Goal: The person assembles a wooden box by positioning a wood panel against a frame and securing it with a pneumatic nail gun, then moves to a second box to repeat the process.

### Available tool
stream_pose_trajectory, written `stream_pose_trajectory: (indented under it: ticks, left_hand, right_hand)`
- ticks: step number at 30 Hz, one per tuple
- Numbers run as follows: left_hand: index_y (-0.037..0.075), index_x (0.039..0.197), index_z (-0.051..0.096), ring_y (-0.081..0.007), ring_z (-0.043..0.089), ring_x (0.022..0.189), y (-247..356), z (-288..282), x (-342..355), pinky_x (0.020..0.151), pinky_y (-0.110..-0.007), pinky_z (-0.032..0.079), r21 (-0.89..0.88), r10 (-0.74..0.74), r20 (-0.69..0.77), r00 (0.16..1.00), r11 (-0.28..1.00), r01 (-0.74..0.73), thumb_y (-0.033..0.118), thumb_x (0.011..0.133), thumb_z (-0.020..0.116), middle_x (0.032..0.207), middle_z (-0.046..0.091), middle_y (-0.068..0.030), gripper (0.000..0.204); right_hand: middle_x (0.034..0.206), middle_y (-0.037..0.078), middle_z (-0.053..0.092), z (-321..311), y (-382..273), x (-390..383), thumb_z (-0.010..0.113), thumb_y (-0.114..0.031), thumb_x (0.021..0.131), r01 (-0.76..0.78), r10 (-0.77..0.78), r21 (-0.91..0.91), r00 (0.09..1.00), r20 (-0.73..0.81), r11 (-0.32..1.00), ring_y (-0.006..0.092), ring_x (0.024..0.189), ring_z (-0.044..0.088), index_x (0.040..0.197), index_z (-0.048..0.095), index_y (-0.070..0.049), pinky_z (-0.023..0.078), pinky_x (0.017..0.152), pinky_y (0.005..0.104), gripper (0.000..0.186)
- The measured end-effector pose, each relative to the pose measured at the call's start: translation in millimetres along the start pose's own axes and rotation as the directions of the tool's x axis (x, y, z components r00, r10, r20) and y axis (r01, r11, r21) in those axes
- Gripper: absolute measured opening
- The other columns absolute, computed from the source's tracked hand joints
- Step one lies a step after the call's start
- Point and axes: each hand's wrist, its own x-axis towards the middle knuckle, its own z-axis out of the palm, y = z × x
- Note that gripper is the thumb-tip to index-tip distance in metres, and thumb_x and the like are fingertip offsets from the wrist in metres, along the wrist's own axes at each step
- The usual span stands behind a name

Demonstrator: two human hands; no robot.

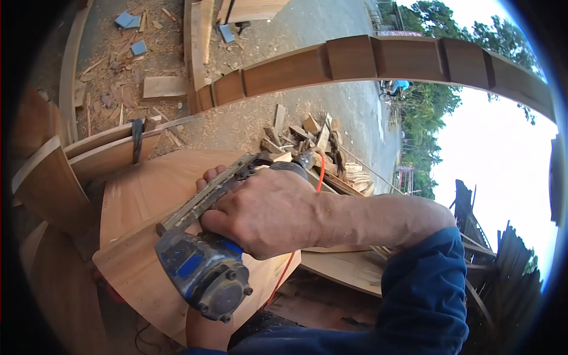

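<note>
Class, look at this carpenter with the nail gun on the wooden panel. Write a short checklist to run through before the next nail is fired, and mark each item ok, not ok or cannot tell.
1. Firm grip on the blue and grey pneumatic nail gun: the right hand wraps its body. Ok.
2. Nose seated flat on the curved light-brown wooden panel: the tip is hidden by the hand. Cannot tell.
3. Left hand away from the firing line: only fingertips show beyond the gun, owner unclear. Cannot tell.
4. Orange air hose free of snags: it runs under the forearm, partly hidden. Cannot tell.
5. Panel supported: its underside is out of sight. Cannot tell.
</note>
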Motion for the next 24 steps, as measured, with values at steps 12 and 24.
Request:
stream_pose_trajectory:
  ticks: [12, 24]
  left_hand:
    - [0.008, 0.103, 0.059, -0.0254, 0.056, 0.095, 37.9, 26.5, -0.8, 0.083, -0.04, 0.044, -0.094, 0.113, -0.048, 0.992, 0.989, -0.117, 0.035, 0.095, 0.057, 0.097, 0.056, -0.0083, 0.029]
    - [0.005, 0.112, 0.059, -0.03, 0.057, 0.1, 42.8, 27.9, 14.3, 0.084, -0.042, 0.045, -0.012, -0.022, -0.008, 1.0, 1.0, 0.022, 0.031, 0.102, 0.055, 0.101, 0.06, -0.0112, 0.027]
  right_hand:
    - [0.079, 0.009, 0.071, 36.4, 3.4, -44.7, 0.07, -0.024, 0.077, -0.139, 0.143, 0.037, 0.947, -0.288, 0.99, 0.031, 0.078, 0.074, 0.097, 0.07, -0.013, 0.059, 0.067, 0.0455, 0.022]
    - [0.106, 0.026, 0.065, 138.6, -28.6, -223.1, 0.067, -0.014, 0.085, -0.428, 0.644, 0.556, 0.713, -0.277, 0.713, 0.0423, 0.085, 0.069, 0.147, 0.035, 0.003, 0.056, 0.07, 0.0484, 0.072]
